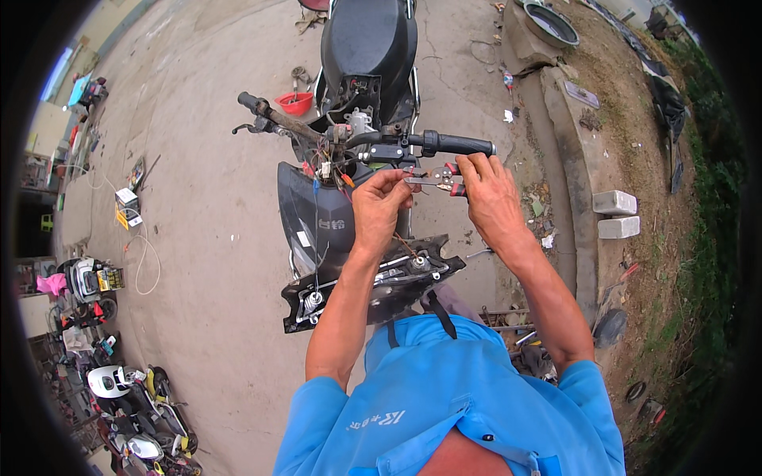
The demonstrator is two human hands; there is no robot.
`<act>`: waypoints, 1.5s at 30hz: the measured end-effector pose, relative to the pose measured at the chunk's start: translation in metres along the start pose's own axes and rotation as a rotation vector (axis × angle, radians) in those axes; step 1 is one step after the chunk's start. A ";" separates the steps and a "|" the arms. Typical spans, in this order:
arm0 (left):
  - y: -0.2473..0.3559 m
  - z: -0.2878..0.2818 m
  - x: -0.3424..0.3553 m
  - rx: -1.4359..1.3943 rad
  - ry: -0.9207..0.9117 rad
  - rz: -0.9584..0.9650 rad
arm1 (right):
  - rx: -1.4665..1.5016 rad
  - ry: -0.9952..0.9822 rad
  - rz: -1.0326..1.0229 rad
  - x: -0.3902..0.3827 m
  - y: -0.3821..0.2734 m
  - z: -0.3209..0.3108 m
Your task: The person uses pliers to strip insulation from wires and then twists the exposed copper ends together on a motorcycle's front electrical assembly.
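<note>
My right hand (494,198) is closed around the spread handles of a pair of wire-stripping pliers (435,182) with red and black grips. The metal jaws point left and reach the fingertips of my left hand (379,208). That hand is closed in a pinch on what looks like a thin wire, mostly hidden by the fingers. Both hands are just below the right handlebar grip (467,145) of a partly dismantled black motorcycle. Loose wiring with a white connector (325,170) and an orange connector (348,181) hangs at the handlebar's middle, left of my left hand.
A detached black front panel (373,279) lies crosswise near my waist. The dark tank cover (317,218) is left of my forearm. A red bowl (294,103) stands beyond the left handlebar. Two pale blocks (617,216) rest on the right-hand ledge. Parked scooters (111,382) line the far left.
</note>
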State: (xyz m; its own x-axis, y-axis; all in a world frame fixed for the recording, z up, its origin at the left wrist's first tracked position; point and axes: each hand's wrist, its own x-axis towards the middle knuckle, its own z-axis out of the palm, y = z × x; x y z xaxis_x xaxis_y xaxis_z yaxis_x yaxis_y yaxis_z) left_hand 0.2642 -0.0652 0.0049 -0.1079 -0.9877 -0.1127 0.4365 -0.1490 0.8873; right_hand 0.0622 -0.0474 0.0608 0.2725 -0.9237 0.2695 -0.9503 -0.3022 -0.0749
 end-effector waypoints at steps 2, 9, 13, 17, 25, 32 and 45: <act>0.001 0.001 0.000 0.031 0.010 0.006 | -0.012 0.001 -0.006 0.000 0.001 0.000; 0.003 0.005 0.001 0.045 0.017 -0.007 | 0.016 0.010 0.001 -0.001 0.002 0.000; 0.003 0.008 0.001 0.050 0.021 0.001 | 0.000 -0.039 0.018 -0.001 0.004 0.000; 0.002 0.009 0.001 0.049 0.012 -0.004 | -0.020 0.040 -0.038 0.000 0.009 -0.001; -0.004 0.008 0.000 0.164 -0.046 0.039 | 0.084 -0.001 0.035 -0.006 0.012 0.009; 0.006 0.007 0.003 0.340 -0.054 0.056 | 0.383 0.129 0.260 -0.008 0.007 0.019; -0.005 -0.022 -0.003 0.121 0.012 -0.128 | 0.964 0.195 0.871 0.015 0.097 0.002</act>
State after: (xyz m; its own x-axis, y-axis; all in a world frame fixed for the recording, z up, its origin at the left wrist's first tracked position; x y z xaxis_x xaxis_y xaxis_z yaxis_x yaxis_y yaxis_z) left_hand 0.2818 -0.0627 -0.0094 -0.1444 -0.9617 -0.2328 0.3091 -0.2674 0.9127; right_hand -0.0255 -0.0908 0.0554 -0.4745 -0.8758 -0.0878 -0.2918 0.2506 -0.9231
